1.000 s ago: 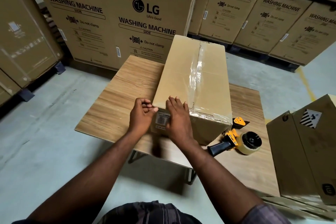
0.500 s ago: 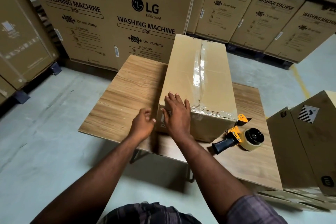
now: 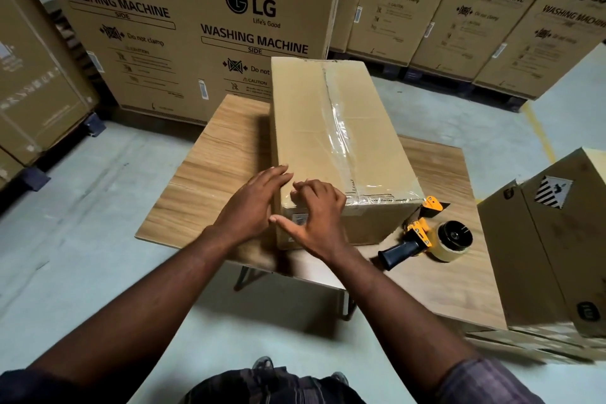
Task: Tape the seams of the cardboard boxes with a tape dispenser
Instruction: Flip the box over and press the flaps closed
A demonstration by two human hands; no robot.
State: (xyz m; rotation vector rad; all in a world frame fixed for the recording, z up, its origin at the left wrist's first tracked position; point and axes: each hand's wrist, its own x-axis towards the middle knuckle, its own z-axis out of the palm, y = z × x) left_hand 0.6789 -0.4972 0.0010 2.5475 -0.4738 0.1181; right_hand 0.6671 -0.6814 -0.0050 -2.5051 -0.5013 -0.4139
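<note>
A long brown cardboard box (image 3: 305, 128) lies on the wooden table (image 3: 213, 167), with clear tape running along its top seam and over the near edge. My left hand (image 3: 252, 203) lies flat with straight fingers against the box's near left corner. My right hand (image 3: 314, 220) rests over the near top edge, fingers bent onto the top and thumb spread across the front face. The yellow tape dispenser (image 3: 426, 236) with its black handle and tape roll lies on the table to the right of the box, apart from both hands.
Large printed washing machine cartons (image 3: 183, 26) stand in a row behind the table. Another cardboard box (image 3: 557, 239) stands at the table's right end. Wrapped cartons (image 3: 36, 88) are at the left. Bare concrete floor (image 3: 82, 239) surrounds the table.
The box's near end has swung to the right on the table. My left hand opened flat and moved up to the box's near left corner. My right hand stayed on the near edge.
</note>
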